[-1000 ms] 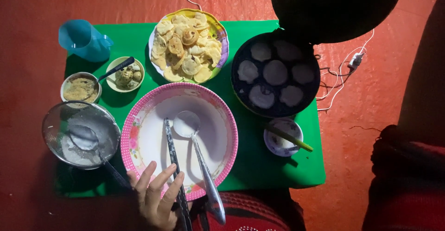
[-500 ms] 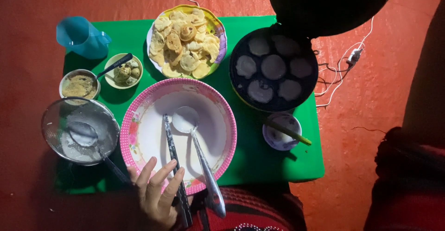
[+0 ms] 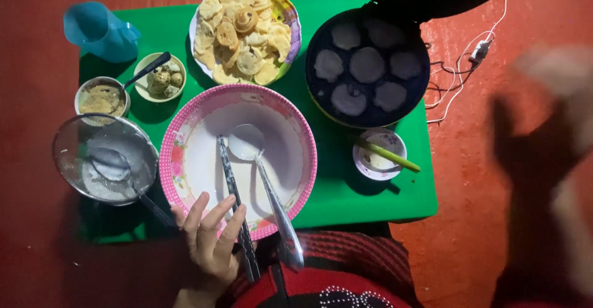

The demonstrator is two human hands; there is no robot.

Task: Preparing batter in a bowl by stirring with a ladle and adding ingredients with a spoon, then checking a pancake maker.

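My left hand (image 3: 207,240) rests with spread fingers on the near rim of a big pink-rimmed bowl (image 3: 173,160) and holds nothing. Its fingertips lie right beside a pair of dark chopsticks (image 3: 228,172) that lean over the rim. A metal ladle (image 3: 247,142) lies in the bowl's thin white batter, its handle pointing at me. On the far right a pale, motion-blurred shape, probably my right hand (image 3: 550,67), hovers over the red floor, away from the table. Its fingers are not readable.
On the low green table (image 3: 346,190) stand a black electric pan (image 3: 367,67) with several batter-filled moulds, a plate of small pancakes (image 3: 244,33), a blue jug (image 3: 99,30), three small bowls (image 3: 162,79) and a wire sieve (image 3: 105,160). A white cable (image 3: 479,51) trails right.
A blurred hand shape has swept into view at the right. My left hand stays on the bowl rim by the chopsticks.
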